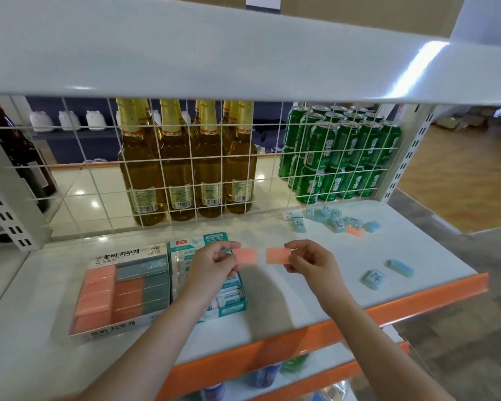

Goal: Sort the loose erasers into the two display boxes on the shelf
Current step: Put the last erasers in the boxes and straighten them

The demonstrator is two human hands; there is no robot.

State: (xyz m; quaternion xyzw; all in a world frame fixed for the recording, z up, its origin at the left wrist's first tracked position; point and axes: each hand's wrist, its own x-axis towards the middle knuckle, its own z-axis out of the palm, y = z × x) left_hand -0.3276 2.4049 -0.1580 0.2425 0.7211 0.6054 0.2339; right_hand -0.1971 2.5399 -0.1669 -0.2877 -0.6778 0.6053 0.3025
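Head view: left hand (214, 260) pinches one pink eraser (248, 256) by its end, right hand (310, 260) pinches a second pink eraser (278, 255), both held above the shelf (315, 299) just right of the teal display box (229, 306). Grey display box (122, 293) with pink, orange and grey erasers sits at the shelf's left. Loose blue erasers (334, 222) lie near the back right corner, two more (388, 274) near the right front edge. Bottles (185, 169) and green cans (342, 157) stand behind the wire grid (266, 180).

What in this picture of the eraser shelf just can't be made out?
- Head view: teal display box, contents largely hidden by the left hand.
- Labels on the loose blue erasers: too small to read.
- Two pink erasers, and: blurred, any print unreadable.
- Lower shelf goods: cut off, blurred.
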